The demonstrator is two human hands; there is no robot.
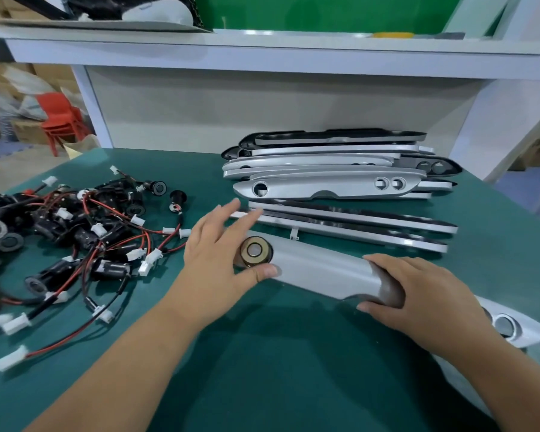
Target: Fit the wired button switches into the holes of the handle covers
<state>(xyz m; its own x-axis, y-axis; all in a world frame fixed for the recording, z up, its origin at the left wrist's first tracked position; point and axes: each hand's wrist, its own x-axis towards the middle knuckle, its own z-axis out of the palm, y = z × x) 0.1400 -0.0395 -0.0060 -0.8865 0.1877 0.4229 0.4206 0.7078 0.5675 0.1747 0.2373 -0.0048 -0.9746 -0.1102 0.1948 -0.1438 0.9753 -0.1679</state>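
A long silver handle cover (318, 269) lies across the green mat in front of me. A round button switch (254, 251) with a brass-coloured ring sits in the hole at its left end. My left hand (219, 254) rests there with straight fingers, the thumb on the cover just below the switch. My right hand (418, 294) grips the cover's middle, fingers curled over its top. The cover's right end (512, 325) shows another round hole. A tangled pile of black wired button switches (75, 238) with red and black leads and white plugs lies at the left.
A stack of silver and black handle covers (334, 169) stands at the back right, with two long chrome strips (356, 222) lying in front of it. A white shelf frame (262, 57) rises behind the table. A red chair (60, 120) stands far left.
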